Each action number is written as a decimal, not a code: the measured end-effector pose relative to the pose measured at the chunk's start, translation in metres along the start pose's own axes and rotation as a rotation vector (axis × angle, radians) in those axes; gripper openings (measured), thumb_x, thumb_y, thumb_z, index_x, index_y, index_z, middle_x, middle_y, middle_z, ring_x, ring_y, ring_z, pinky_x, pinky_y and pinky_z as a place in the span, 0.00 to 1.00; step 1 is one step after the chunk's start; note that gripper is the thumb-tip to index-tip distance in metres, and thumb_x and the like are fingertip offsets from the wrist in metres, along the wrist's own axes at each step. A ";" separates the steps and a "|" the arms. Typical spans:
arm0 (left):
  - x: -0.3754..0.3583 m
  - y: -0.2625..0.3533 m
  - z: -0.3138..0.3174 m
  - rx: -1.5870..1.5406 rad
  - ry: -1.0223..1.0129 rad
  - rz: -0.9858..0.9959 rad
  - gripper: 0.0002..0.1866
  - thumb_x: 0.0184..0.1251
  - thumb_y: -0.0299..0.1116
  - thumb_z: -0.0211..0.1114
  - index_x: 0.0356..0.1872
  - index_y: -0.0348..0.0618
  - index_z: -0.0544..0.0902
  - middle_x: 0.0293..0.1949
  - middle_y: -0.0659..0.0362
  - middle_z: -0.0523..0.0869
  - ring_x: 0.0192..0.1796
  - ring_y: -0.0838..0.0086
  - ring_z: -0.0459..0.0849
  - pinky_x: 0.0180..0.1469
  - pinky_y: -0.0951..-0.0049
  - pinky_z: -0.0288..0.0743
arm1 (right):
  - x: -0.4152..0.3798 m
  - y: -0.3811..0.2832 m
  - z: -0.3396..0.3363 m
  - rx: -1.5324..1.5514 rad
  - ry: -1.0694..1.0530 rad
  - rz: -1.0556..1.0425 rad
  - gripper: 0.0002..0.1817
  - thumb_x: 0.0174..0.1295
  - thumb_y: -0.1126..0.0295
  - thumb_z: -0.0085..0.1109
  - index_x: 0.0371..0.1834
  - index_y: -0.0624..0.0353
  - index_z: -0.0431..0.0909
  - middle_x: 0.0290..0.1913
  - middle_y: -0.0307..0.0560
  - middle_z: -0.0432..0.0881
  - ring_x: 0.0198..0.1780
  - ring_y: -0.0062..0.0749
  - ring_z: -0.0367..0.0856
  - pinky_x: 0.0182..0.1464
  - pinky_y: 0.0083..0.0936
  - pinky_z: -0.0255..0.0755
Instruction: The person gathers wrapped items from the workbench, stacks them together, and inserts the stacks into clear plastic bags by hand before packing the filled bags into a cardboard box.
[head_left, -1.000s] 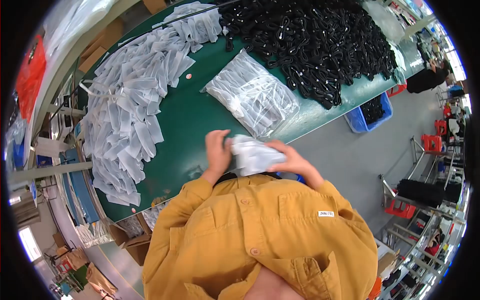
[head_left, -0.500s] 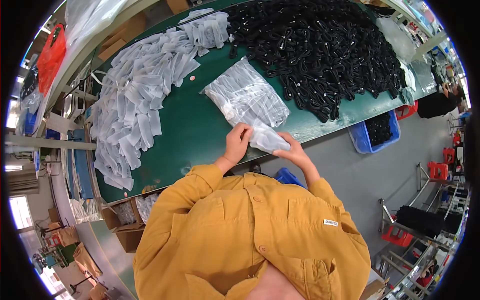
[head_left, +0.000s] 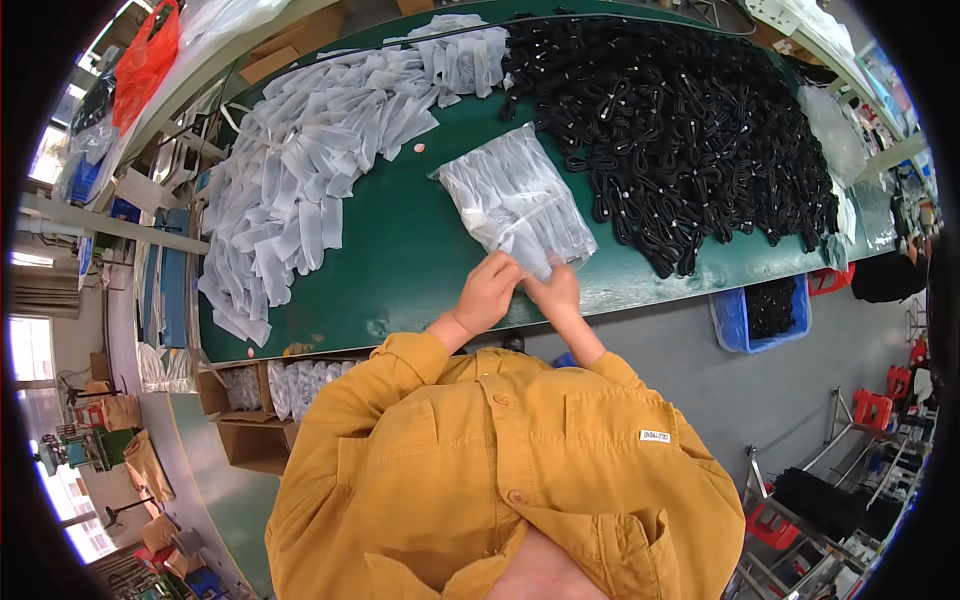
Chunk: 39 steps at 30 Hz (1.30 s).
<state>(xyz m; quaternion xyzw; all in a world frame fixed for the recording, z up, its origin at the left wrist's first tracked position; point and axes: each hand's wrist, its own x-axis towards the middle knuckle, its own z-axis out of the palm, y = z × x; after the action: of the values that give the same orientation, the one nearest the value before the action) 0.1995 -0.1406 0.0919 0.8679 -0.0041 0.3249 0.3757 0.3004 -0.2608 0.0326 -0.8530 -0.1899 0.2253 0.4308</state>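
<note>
A clear plastic bag (head_left: 515,190) packed with smaller frosted pouches lies on the green table (head_left: 385,250), its near end toward me. My left hand (head_left: 490,288) pinches the bag's near edge with fingers closed. Beside it, almost touching, my right hand (head_left: 553,292) has its fingers closed on the same end, at the right. The loose plastic between the hands is mostly hidden by my fingers.
Left of the bag spreads a heap of frosted pouches (head_left: 300,170). A large pile of bundled black cords (head_left: 680,130) covers the right side. Below the table's right edge stands a blue bin (head_left: 735,320); cardboard boxes (head_left: 255,445) sit beneath the left edge.
My right hand has moved in close to my left. The bag's near flap, stretched out toward me before, is now drawn in at the bag's end. The view has shifted slightly.
</note>
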 end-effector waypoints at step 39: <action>0.046 -0.106 0.005 0.272 -0.440 -0.023 0.26 0.72 0.41 0.57 0.67 0.38 0.71 0.69 0.50 0.72 0.75 0.58 0.63 0.77 0.55 0.51 | 0.007 -0.027 0.016 -0.558 0.244 -0.631 0.26 0.60 0.67 0.60 0.58 0.76 0.71 0.57 0.70 0.73 0.53 0.61 0.72 0.56 0.50 0.69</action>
<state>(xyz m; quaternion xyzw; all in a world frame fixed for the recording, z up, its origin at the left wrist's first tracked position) 0.2651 -0.0565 0.0464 0.9602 -0.0319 0.1218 0.2493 0.2937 -0.2319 0.0445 -0.8573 -0.4426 -0.0795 0.2506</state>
